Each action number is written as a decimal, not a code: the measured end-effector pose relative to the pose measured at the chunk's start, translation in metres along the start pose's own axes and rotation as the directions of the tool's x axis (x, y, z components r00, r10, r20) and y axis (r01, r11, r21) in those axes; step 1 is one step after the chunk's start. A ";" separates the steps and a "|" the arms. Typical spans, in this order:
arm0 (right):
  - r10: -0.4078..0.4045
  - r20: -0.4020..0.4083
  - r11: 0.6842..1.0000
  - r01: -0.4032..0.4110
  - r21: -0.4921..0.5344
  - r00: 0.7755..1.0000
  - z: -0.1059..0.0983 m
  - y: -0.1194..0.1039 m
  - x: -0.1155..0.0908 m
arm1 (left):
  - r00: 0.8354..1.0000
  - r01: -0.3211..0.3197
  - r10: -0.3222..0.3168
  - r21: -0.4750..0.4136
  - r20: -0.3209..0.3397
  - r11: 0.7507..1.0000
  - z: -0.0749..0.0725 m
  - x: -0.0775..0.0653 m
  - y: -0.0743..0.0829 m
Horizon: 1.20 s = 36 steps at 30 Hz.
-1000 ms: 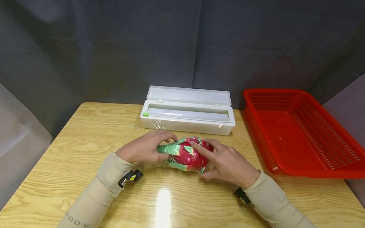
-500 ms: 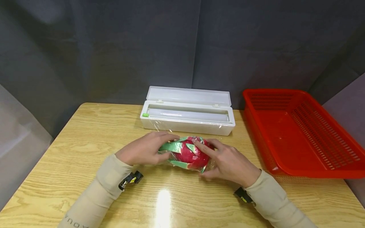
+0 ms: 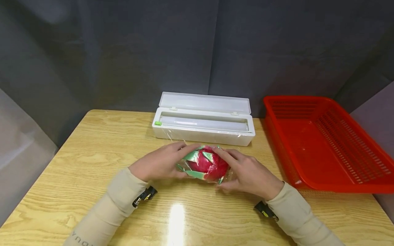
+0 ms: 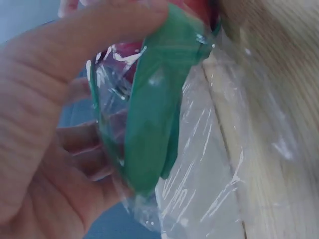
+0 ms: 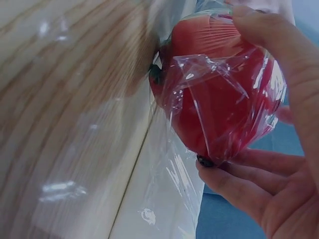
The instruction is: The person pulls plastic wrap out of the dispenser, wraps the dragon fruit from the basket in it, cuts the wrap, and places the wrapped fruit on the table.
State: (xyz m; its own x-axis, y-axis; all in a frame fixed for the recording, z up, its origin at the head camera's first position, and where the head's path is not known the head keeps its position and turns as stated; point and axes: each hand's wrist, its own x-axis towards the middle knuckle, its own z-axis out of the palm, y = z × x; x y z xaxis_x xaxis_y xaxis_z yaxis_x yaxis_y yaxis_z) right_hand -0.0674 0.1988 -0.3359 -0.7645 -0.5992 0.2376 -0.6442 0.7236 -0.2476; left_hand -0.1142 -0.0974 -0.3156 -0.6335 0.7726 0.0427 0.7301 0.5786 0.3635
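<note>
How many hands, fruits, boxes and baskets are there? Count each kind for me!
Hands: 2, left hand and right hand
Fruit: 1 dragon fruit
Boxes: 1 white box
Baskets: 1 red basket
Total: 5

White box (image 3: 203, 136) and red basket (image 3: 304, 143) on table (image 3: 92, 150)

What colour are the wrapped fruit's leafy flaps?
Mainly green; the flaps show best in the left wrist view.

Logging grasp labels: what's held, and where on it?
Film-wrapped dragon fruit: left hand grips its green leafy end, right hand its rounded red end.
</note>
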 end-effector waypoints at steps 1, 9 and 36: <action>-0.006 -0.005 1.000 0.006 0.000 1.000 0.000 0.001 0.000 | 1.000 -0.003 0.003 0.008 -0.005 1.000 0.000 0.000 0.001; -0.046 -0.048 0.999 0.045 -0.021 0.998 0.002 0.005 0.001 | 1.000 -0.011 0.011 0.045 0.008 0.999 0.000 0.000 0.003; -0.090 -0.054 0.995 0.088 -0.036 0.994 0.006 0.013 0.002 | 0.997 -0.037 0.040 0.047 -0.064 0.998 0.008 0.005 -0.008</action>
State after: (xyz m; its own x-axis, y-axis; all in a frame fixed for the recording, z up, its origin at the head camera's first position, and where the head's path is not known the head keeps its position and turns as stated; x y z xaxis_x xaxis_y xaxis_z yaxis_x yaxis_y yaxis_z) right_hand -0.0780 0.2048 -0.3444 -0.7009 -0.6429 0.3089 -0.7080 0.6797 -0.1920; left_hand -0.1206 -0.0958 -0.3259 -0.6187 0.7769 0.1165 0.7644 0.5612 0.3173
